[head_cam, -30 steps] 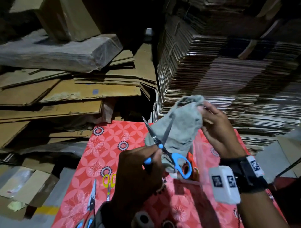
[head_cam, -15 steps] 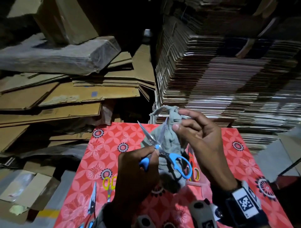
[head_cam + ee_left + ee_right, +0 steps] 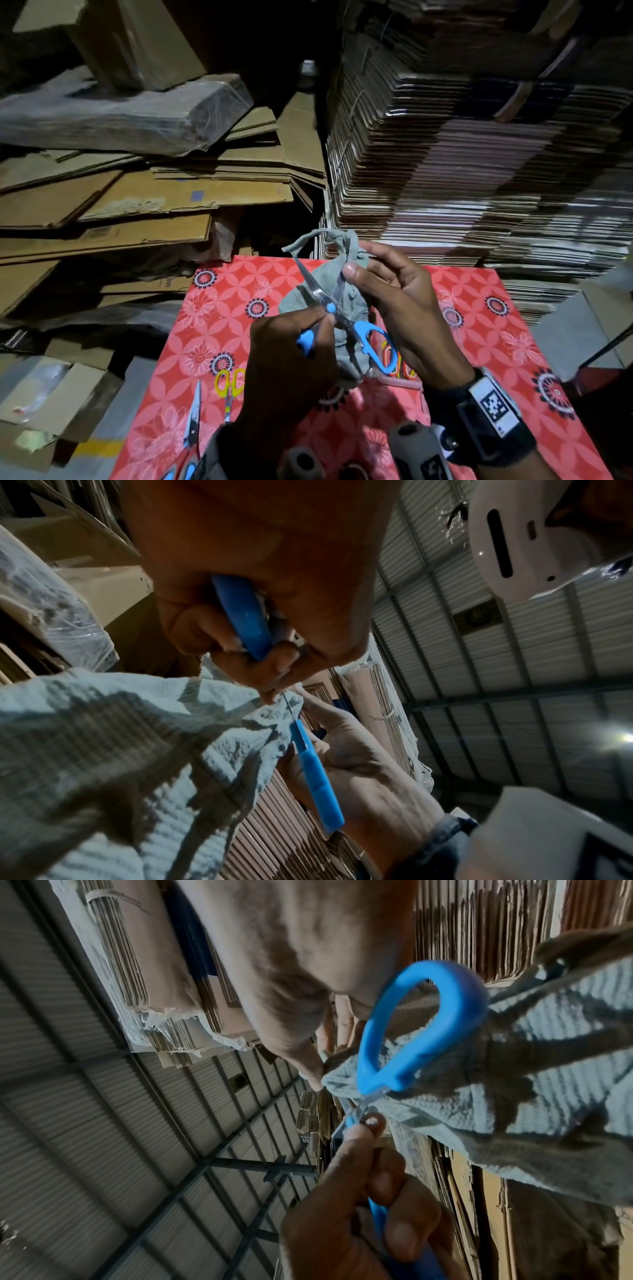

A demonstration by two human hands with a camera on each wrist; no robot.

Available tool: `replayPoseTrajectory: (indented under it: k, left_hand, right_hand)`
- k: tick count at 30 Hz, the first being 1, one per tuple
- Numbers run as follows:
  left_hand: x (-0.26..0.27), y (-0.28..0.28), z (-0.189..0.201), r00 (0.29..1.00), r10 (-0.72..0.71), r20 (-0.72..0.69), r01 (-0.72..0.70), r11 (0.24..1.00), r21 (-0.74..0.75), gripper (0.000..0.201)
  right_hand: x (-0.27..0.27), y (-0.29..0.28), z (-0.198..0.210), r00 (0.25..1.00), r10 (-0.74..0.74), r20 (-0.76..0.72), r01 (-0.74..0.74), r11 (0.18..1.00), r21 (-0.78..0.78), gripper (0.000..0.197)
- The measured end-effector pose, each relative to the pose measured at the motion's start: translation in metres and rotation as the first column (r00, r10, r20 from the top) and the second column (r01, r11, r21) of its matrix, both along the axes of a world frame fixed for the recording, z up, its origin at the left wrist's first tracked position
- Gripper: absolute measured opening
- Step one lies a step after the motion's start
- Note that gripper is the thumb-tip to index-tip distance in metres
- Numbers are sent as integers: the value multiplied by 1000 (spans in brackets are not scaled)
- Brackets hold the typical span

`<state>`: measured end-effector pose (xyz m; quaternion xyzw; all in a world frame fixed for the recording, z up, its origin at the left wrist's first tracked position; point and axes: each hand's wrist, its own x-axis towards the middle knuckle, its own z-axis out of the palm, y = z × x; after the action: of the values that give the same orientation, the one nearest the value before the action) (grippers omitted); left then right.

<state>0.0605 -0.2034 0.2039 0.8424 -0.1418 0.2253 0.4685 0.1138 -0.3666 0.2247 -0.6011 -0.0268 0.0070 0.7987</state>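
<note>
My left hand (image 3: 308,335) grips one handle of the blue-handled scissors (image 3: 373,346), held up above the red flowered table (image 3: 239,308) with the blades spread. My right hand (image 3: 356,267) pinches a grey cloth (image 3: 346,240) bunched round one blade; the other blade points up and left, bare. In the left wrist view my left hand (image 3: 274,674) is curled round the blue handle (image 3: 243,615), with the cloth (image 3: 120,737) below it. The right wrist view shows the free handle loop (image 3: 411,1031) against the cloth (image 3: 514,1096). The wrapped blade's tip is hidden.
Yellow-handled scissors (image 3: 229,383) and another blue-handled pair (image 3: 191,421) lie on the table's near left. Orange handles (image 3: 400,366) show behind my right wrist. A tall stack of flat cardboard (image 3: 445,171) rises right behind the table; loose cardboard sheets (image 3: 137,205) pile up at left.
My right hand came from the cloth's upper right round to its front. The cloth, spread a second ago, is now gathered tight on the blade. My left hand kept hold of the scissors.
</note>
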Motion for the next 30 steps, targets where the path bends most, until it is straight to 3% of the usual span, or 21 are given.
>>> replayPoseTrajectory:
  k: [4, 7, 13, 17, 22, 25, 30]
  left_hand:
    - [0, -1, -1, 1000, 17, -3, -17, 1000, 10, 44]
    - [-1, -3, -2, 999, 35, -10, -35, 999, 16, 42]
    - [-1, -6, 0, 1000, 3, -4, -3, 1000, 26, 41]
    - [-1, -8, 3, 1000, -7, 9, 6, 1000, 25, 39]
    - [0, -9, 5, 1000, -23, 7, 22, 999, 45, 39]
    - [0, -10, 5, 1000, -16, 18, 16, 999, 48, 39]
    - [-1, -9, 5, 999, -10, 41, 9, 1000, 9, 28]
  right_hand:
    - [2, 1, 2, 993, 102, -54, -101, 995, 28, 37]
    - [3, -1, 2, 989, 149, 7, -148, 987, -68, 31]
    - [4, -4, 2, 983, 98, 153, -63, 975, -214, 19]
    - [4, -3, 1, 980, 34, 194, 10, 976, -218, 14]
    - [4, -4, -4, 974, -37, 222, 94, 963, -252, 36]
    - [4, -4, -4, 983, -31, 184, 64, 982, -178, 39]
    - [2, -7, 2, 994, 42, 98, -42, 999, 4, 22]
